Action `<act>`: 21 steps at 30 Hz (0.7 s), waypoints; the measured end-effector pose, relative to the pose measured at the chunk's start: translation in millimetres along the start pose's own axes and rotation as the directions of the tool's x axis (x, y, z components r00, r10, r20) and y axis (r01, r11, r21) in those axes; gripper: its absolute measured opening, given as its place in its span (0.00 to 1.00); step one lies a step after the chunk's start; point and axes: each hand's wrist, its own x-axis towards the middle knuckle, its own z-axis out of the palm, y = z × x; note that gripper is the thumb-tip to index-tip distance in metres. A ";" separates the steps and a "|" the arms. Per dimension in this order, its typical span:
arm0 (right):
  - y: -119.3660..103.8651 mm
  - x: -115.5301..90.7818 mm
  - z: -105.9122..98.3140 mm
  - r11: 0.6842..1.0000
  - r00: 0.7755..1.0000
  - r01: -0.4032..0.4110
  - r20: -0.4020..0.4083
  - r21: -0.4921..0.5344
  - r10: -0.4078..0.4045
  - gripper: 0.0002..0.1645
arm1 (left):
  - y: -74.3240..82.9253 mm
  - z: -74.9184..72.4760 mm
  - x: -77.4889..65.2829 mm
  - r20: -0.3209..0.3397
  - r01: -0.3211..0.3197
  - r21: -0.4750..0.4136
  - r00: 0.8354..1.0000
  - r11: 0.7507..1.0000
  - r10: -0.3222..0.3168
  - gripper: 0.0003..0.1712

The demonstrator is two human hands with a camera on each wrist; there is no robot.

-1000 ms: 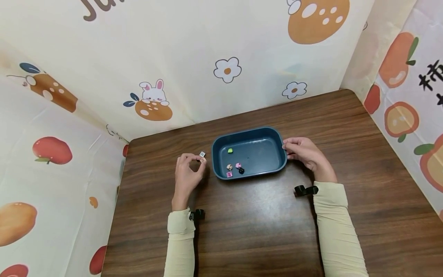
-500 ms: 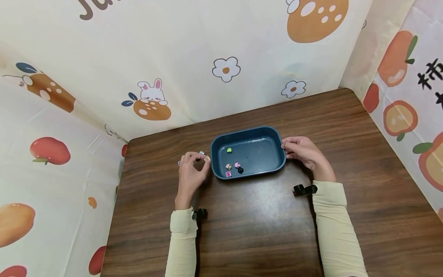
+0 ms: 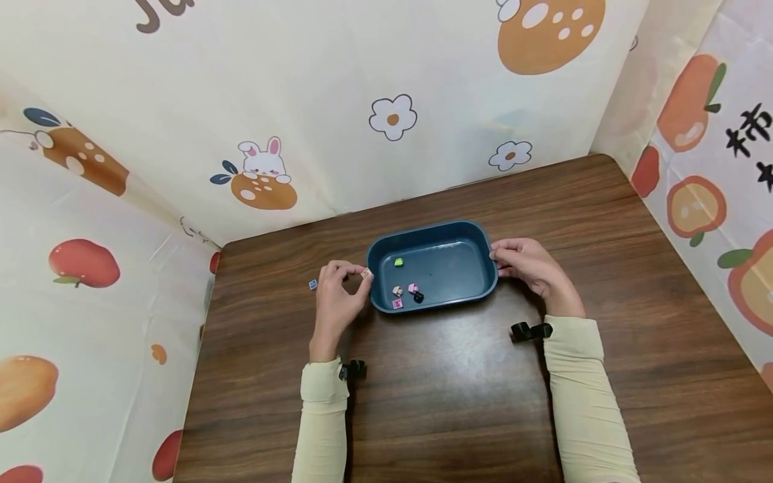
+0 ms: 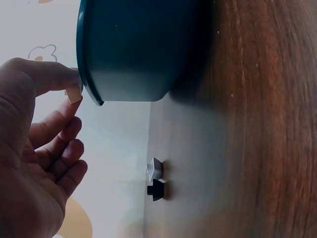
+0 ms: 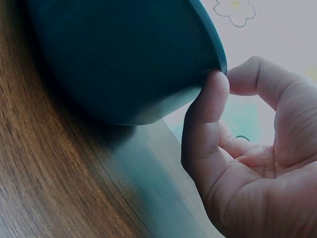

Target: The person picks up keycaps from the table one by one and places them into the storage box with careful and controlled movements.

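My left hand (image 3: 339, 298) pinches a small orange-and-white keycap-like piece (image 3: 366, 273) between thumb and index finger, right at the left rim of the dark blue plastic basin (image 3: 465, 295). In the left wrist view this piece (image 4: 74, 93) is close against the rim, partly covered by the fingertips. At the opposite end my right hand (image 3: 531, 270) grips the basin's rim between thumb and fingers. Inside the basin lie a green piece (image 3: 398, 262), a tan piece (image 3: 397, 291), a light pink piece (image 3: 413, 288), a black piece (image 3: 419, 297) and a bright pink printed piece (image 3: 396, 304).
A blue printed piece (image 3: 313, 284) lies on the wooden table (image 3: 447, 382) left of my left hand. The left wrist view shows a whitish piece (image 4: 155, 169) and a black piece (image 4: 157, 190) on the tabletop. A printed curtain (image 3: 338, 100) borders the table's back.
My left hand has moved right with the keycap-like piece, up to the basin's rim. The blue piece has come into sight; a white piece beyond the hand is now hidden. My right hand keeps its grip.
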 end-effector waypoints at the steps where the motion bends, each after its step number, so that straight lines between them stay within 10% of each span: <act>1: -0.1 -0.1 0.0 1.000 1.000 0.000 0.000 -0.001 0.000 0.19 | 0.5 0.6 0.4 0.001 0.001 0.000 1.000 1.000 -0.001 0.12; 21: 2.1 2.6 0.2 1.000 1.000 -0.011 -0.008 0.005 0.011 0.19 | 4.5 8.5 -0.1 0.033 0.021 0.019 0.999 1.000 -0.021 0.13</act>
